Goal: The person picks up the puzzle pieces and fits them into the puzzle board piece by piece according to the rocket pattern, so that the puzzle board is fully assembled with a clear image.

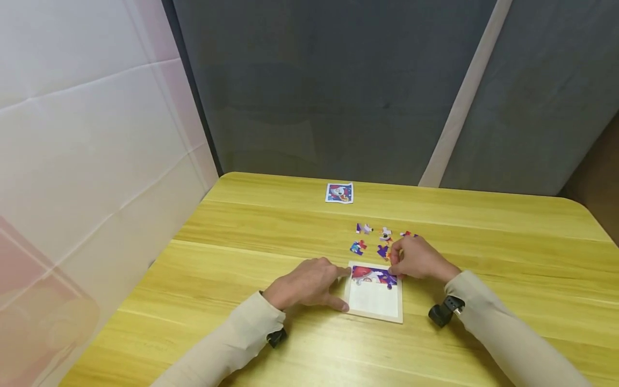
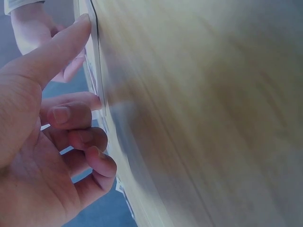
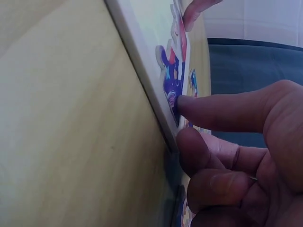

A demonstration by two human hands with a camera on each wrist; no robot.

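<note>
Nearest the person, the near part of the yellow wooden desk [image 1: 203, 322] lies bare between the two cream sleeves, and a broad stretch of bare wood runs off to the left of the left hand [image 1: 306, 285]. That hand rests at the left edge of the puzzle tray [image 1: 374, 309], thumb against the near left corner and forefinger stretched along the far left corner, the other fingers loosely curled and holding nothing, as the left wrist view shows. The tray is a pale square frame lying flat; its far strip is filled with joined pieces [image 1: 374, 276] in red, white and purple, and the nearer part of its bed is bare. The right hand [image 1: 417, 259] sits at the tray's far right corner; in the right wrist view its forefinger presses a purple piece [image 3: 171, 78] at the tray's rim while the thumb sits just beneath, against the tray's edge, so the hand is pinched there. Just beyond the tray a handful of loose pieces [image 1: 359, 247] lie scattered, close together. Farther back, well apart from them, a small picture card [image 1: 339, 193] lies near the desk's far edge. Behind stand dark grey fabric panels [image 1: 329, 91], with a white sheet [image 1: 87, 150] on the left.
</note>
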